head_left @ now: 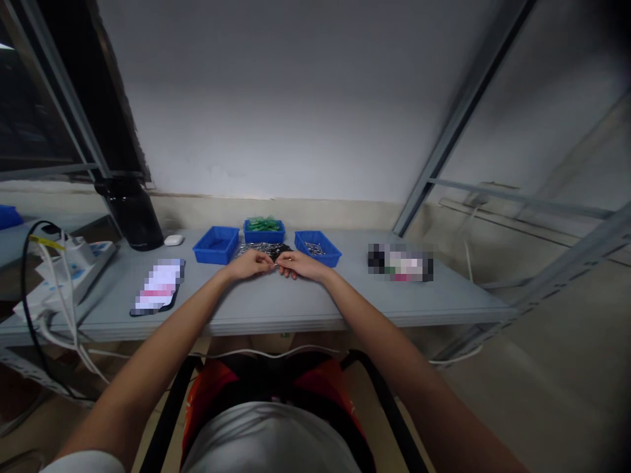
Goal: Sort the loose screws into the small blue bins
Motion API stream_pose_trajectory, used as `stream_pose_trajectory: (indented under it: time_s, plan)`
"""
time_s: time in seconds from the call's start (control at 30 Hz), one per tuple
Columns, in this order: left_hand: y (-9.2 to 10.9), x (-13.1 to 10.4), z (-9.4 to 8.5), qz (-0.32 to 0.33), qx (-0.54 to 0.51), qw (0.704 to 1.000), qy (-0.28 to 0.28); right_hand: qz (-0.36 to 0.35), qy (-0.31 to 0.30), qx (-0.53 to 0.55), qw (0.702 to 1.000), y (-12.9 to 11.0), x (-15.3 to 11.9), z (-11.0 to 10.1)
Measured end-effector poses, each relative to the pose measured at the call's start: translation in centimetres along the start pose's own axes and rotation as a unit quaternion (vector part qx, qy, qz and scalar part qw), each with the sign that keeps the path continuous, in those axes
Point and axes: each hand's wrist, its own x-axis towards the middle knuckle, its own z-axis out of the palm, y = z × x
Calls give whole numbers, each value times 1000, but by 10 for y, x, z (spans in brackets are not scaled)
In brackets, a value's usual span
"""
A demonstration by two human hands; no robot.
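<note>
My left hand and my right hand meet over the grey table, fingertips pinched close together. Between them is something small and thin, too small to name. Just behind the hands lies a pile of small metallic and black pieces. A blue bin with green pieces stands behind the pile. To the left is a blue bin with no contents visible. The blue bin at the right holds small silvery pieces.
A phone, a white case, a black bottle and a white power strip with cables are at the left. A blurred-out item lies at the right, near a metal frame post.
</note>
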Motion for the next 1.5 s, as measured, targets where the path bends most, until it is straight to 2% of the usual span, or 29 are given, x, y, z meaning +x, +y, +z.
stream_pose_trajectory:
  time_s: [0.13, 0.3, 0.53, 0.7, 1.0, 1.13, 1.33, 1.5]
  plan:
    - [3, -1, -1, 35, -2, 998, 46, -7, -8, -26, 1000, 1, 0, 1]
    - [3, 0, 2, 57, -31, 997, 38, -23, -11, -54, 998, -2, -1, 6]
    - [-1, 1, 1, 33, -43, 997, 61, -26, 9, -23, 999, 1, 2, 2]
    - [-4, 2, 1, 14, -3, 999, 44, -31, 35, -4, 999, 2, 3, 1]
    - [-4, 1, -4, 13, 15, 999, 38, -47, 65, -33, 996, 7, 5, -3]
    - [1, -1, -7, 24, 27, 997, 62, -61, 73, -28, 995, 7, 5, -4]
    - [12, -3, -3, 72, 4, 989, 128, -68, 44, -115, 990, 2, 0, 7]
    - [13, 0, 3, 74, -8, 992, 104, -84, 30, -202, 975, 0, -1, 13]
